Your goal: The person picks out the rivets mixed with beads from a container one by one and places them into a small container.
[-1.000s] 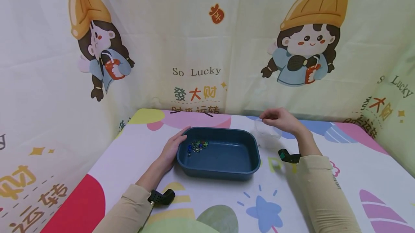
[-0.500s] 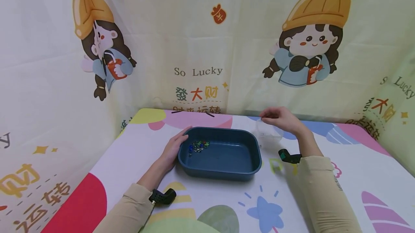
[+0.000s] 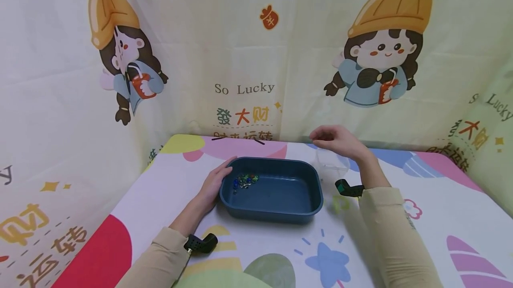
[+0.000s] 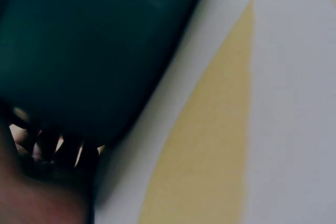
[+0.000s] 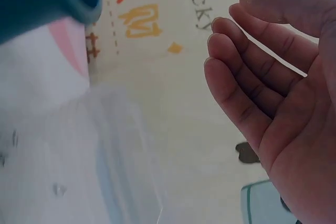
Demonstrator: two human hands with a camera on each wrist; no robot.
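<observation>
A dark blue rectangular plastic basin (image 3: 276,217) stands mid-table with several small glass beads (image 3: 245,181), blue, green, red and clear, at its left end. My left hand (image 3: 210,188) grips the basin's left end, a digit reaching over the rim and fingers against the outer wall. To the right of the basin is a clear plastic box (image 3: 334,170); a few small clear beads (image 5: 59,189) show there in the right wrist view. Above the box hangs my right hand (image 3: 338,140), fingers loosely bent, thumb tip over the index fingertip. Nothing shows between them.
A patterned cloth (image 3: 320,257) covers the table. Behind it hangs a printed curtain (image 3: 300,56), close to the table's far edge, which continues along both sides. Black wrist cameras (image 3: 202,243) sit on both forearms.
My right hand was low at the clear box's far rim; it has now risen and shifted a little left. The left hand and basin have stayed in place.
</observation>
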